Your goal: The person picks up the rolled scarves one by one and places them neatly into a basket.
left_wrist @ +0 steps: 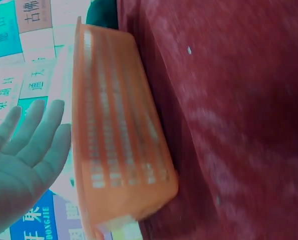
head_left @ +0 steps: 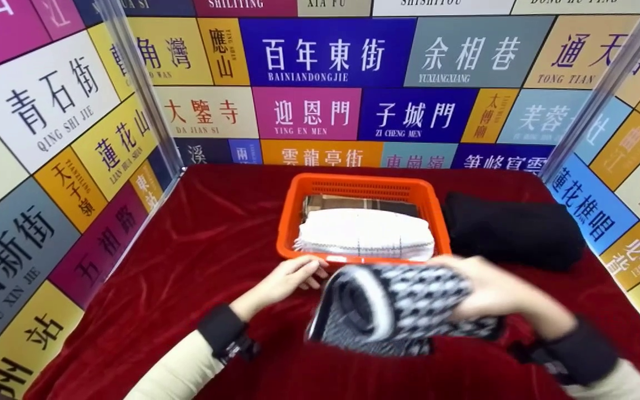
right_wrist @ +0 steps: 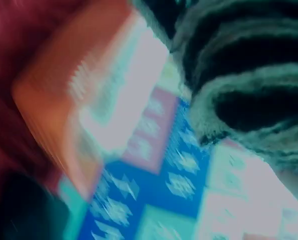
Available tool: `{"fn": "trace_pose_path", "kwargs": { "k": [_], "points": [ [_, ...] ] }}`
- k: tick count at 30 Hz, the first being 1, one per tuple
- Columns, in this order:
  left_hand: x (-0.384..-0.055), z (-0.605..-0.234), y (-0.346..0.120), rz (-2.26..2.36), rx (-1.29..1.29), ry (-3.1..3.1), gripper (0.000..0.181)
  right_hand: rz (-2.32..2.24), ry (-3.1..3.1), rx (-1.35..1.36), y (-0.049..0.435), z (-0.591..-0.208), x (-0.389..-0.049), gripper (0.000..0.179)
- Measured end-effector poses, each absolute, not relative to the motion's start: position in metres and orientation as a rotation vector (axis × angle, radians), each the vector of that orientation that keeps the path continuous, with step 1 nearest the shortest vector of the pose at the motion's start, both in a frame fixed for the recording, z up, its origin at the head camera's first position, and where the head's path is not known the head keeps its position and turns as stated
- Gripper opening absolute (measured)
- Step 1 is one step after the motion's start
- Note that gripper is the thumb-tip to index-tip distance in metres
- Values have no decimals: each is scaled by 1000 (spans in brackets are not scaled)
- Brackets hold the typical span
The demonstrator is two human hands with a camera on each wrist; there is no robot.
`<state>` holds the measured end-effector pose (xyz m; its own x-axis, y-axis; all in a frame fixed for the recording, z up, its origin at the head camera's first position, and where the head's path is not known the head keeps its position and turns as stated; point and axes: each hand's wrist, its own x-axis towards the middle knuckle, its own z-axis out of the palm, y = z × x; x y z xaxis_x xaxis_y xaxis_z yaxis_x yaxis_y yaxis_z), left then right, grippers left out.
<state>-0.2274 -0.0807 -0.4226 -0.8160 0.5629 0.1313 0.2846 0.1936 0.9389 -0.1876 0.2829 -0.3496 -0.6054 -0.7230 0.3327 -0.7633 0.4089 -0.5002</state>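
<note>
The right hand [head_left: 489, 289] grips the rolled, black-and-white houndstooth-patterned, thick fabric bundle [head_left: 431, 300] near its right end. The bundle therefore lies leftward from those fingers, its long axis running roughly side to side and its coiled end turned left and toward the wearer. A looser flap of the same fabric hangs beneath the coil, to the lower left of the right fingers. Motion blur hides exactly how the right fingertips wrap the fabric.

Just beyond the bundle's coiled end, on its left, is the left hand [head_left: 292, 278], palm bare and fingers extended, holding nothing; the right hand is plainly the nearer to the bundle. Whether the left fingertips touch anything cannot be told.

Directly ahead of both sets of fingers stands the rectangular, orange-red, perforated plastic basket [head_left: 361, 179]. The relation that seems to count is here: the bundle lies just on the near side of the basket's front rim, its axis roughly along that long rim. Inside, past the fingers, rests a folded white fringed cloth [head_left: 364, 233], with a brown plaid folded cloth [head_left: 353, 203] behind it. Ahead of the right fingers, beside the basket, a folded black cloth [head_left: 514, 233] lies on the dark red velvet-covered surface [head_left: 225, 222].
</note>
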Motion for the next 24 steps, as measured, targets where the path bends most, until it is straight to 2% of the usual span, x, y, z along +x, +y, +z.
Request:
{"fn": "trace_pose_path", "kwargs": {
  "k": [5,11,16,19,24],
  "points": [
    [-229,-419,-69,1588,821,2135,49,839,-2751,1266,246,-395,-202,60],
    [-241,-428,-60,970,962,2539,50,695,-2817,965,217,-445,-219,62],
    [-250,-440,-56,627,1040,2686,67,631,-2787,856,206,-474,-226,61],
    [-252,-445,-55,469,1082,2726,73,506,-2767,886,204,-482,-226,66],
    [-254,-449,-54,348,1072,2733,79,386,-2827,1133,211,-474,-229,76]
  ]
}}
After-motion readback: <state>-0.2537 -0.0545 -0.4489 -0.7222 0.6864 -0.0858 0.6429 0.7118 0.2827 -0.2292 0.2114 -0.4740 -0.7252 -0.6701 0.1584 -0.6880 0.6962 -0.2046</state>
